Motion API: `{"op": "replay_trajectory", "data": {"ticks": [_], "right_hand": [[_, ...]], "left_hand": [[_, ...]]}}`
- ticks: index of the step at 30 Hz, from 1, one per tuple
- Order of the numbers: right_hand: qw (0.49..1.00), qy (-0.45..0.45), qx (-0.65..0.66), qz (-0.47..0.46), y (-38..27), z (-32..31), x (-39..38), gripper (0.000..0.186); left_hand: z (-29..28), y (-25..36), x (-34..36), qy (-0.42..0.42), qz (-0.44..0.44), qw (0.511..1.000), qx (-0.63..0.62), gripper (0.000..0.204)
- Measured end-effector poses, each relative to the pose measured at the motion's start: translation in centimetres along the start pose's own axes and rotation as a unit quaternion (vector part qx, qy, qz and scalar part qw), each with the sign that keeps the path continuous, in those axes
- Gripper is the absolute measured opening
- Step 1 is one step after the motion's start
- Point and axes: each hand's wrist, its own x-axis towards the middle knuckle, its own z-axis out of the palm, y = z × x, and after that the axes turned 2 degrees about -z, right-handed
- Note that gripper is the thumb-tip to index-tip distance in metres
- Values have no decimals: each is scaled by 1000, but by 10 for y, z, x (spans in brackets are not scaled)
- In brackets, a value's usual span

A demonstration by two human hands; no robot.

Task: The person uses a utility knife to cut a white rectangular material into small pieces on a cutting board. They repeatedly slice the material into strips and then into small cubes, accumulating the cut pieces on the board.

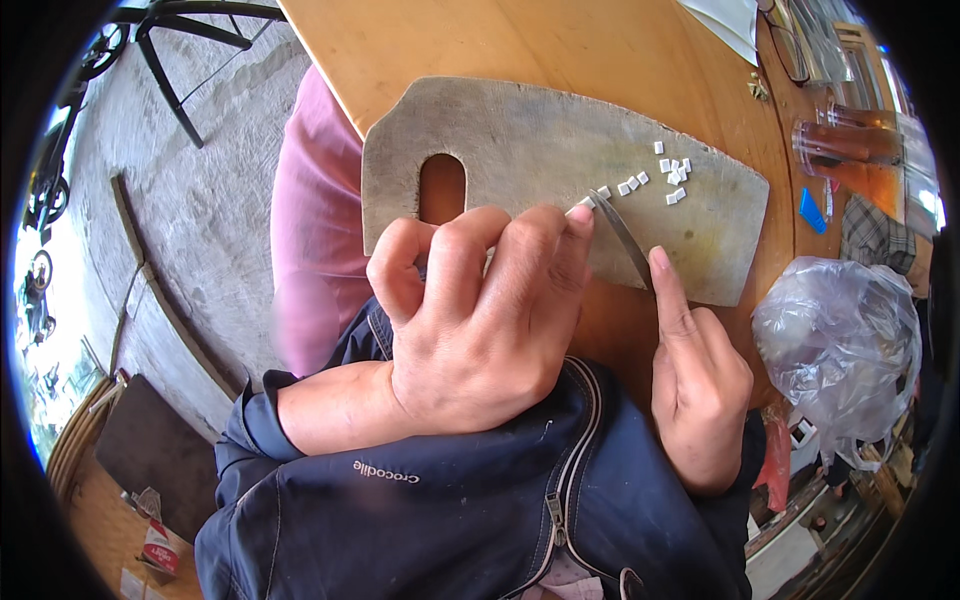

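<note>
A worn, greyish wooden board [530, 140] with an oblong cut-out lies on the table. My left hand [480, 300] is closed over its near side, fingertips pinching a small white strip [582, 207]. My right hand [700, 380] grips a narrow metal blade [630, 245], index finger extended along it, the handle hidden by the hand. The blade's tip rests at the strip beside my left index fingertip. Several small white cut pieces [672, 174] lie on the board to the right of the blade.
The wooden table [510, 40] holds brown-tinted glasses [840, 150], spectacles [788, 50], paper [725, 20] and a blue plastic piece [813, 210]. A clear plastic bag [835, 340] sits at right. Someone's pink-clothed leg [315, 180] is beside the table. A black metal stand [185, 80] stands on the floor.
</note>
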Motion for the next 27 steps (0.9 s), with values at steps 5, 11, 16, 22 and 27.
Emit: {"op": "replay_trajectory", "data": {"ticks": [5,11,16,22,27], "right_hand": [[1000,-19,23,2,-3,-2,-1,80],[999,-24,25,-6,-3,-2,0,79],[999,2,-38,2,-7,4,0,74],[1000,-3,-20,6,-6,2,0,75],[1000,-15,19,8,-3,-4,1,77]], "left_hand": [[3,-2,-2,15,14,1000,4,51],[3,-6,-3,12,22,1000,-11,50],[-2,-8,-3,2,24,1000,-20,47],[-6,-13,-7,4,27,1000,-12,46],[-7,-13,-6,-1,26,1000,-4,46]]}}
